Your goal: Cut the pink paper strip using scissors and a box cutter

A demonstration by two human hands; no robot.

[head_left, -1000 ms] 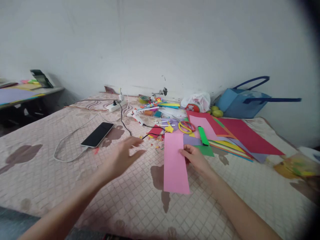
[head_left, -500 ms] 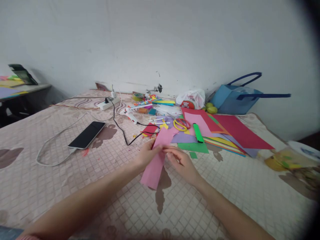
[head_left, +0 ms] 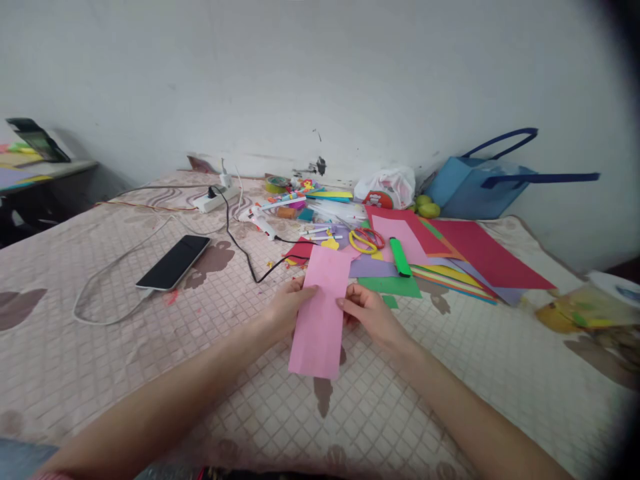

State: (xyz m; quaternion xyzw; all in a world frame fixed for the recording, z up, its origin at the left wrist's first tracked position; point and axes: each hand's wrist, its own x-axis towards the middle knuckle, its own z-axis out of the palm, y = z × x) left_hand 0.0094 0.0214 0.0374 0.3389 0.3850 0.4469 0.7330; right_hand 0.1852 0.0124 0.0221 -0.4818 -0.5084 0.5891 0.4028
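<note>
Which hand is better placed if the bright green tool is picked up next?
Probably the right hand: it holds the right edge of the pink paper and is nearer the green tool on that side. The left hand holds the opposite edge and might support it alone.

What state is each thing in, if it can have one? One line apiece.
Pink paper: held by left hand and right hand
Phone: screen dark, cable attached
Power strip: black plug inserted
Glue gun: lying down
Blue bag: handles spread apart
Scissors: open or shut, unclear

soft, muted light; right side blurred, its corners dark.
</note>
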